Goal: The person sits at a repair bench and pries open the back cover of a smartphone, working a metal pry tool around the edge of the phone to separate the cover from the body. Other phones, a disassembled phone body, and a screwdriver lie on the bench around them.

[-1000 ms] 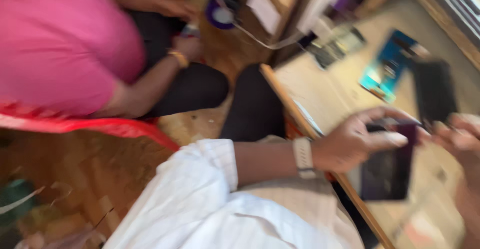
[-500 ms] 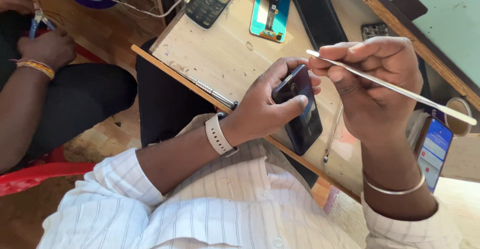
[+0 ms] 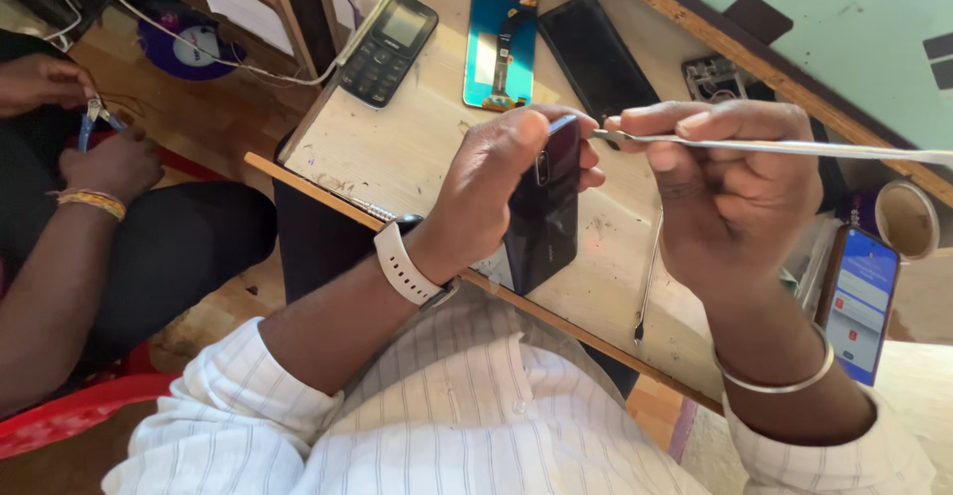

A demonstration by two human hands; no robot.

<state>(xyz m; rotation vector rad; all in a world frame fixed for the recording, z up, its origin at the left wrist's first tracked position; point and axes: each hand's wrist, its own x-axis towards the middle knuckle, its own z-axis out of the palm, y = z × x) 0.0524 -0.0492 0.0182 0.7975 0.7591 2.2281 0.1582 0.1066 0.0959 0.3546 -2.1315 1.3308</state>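
**Both hands closed: phone in the left, metal tool in the right**

We see the left hand point(image 3: 506, 182) wrapped around a dark smartphone point(image 3: 544, 219), fingers curled over its top edge and thumb side against its back, so the grip is fully closed on it. The phone stands tilted on edge above the near part of the wooden worktop point(image 3: 397, 147), its lower end close to the table's front edge. A pale watch strap sits on the left wrist.

The right hand point(image 3: 730, 182) is also closed, pinching a long thin metal tool point(image 3: 794, 145) between thumb and forefinger, the other fingers folded under. The tool runs nearly level, its tip meeting the upper corner of the phone just beside the left fingertips. Whether the tip is inside a seam we cannot tell.

On the worktop behind lie a keypad phone point(image 3: 388, 46), a blue screen part point(image 3: 499, 36) and a black glass panel point(image 3: 593, 53). A second slim metal tool point(image 3: 647, 277) lies on the table below the right hand. At far right a lit phone point(image 3: 862, 301) leans near a small cup point(image 3: 905, 219). At far left another person's hands point(image 3: 74, 123) work with small cutters.

Against the half-second-earlier view, we note both grips unchanged. The tool, then angled downward to the right with its tip above the phone, now lies flatter with its tip at the phone's corner.
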